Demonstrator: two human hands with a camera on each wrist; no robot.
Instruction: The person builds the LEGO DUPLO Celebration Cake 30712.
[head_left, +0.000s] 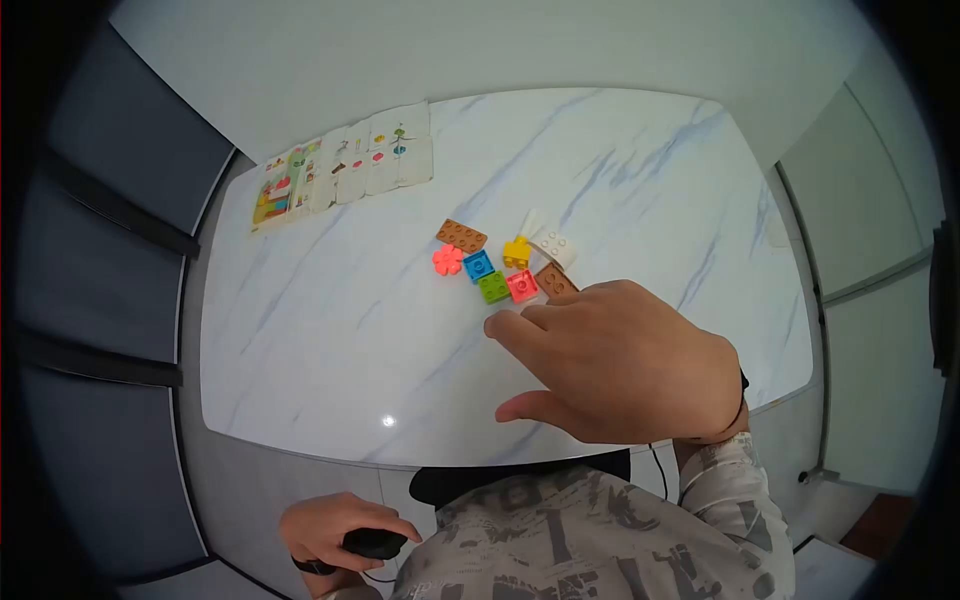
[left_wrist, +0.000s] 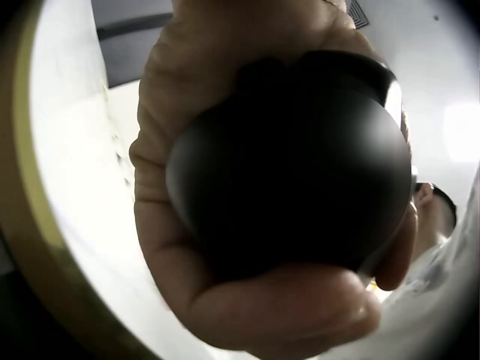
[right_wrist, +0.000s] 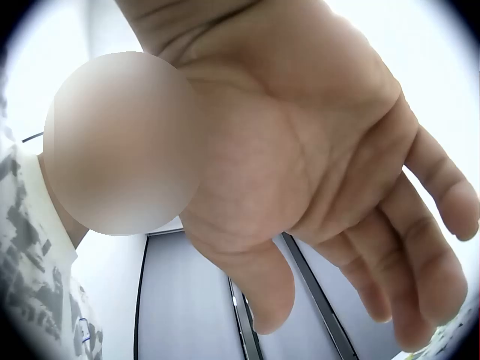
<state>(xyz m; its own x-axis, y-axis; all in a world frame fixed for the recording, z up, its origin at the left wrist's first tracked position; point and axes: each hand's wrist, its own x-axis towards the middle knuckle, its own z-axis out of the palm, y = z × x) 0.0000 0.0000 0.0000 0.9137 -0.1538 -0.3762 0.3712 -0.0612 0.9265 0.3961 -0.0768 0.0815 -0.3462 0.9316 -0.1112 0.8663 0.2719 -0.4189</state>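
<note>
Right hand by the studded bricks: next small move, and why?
Probably reach the right hand forward and down to pinch the green studded brick: in the head view it lies just past the index fingertip, the right wrist view shows an empty palm, and the left hand is occupied with a black rounded object.
</note>
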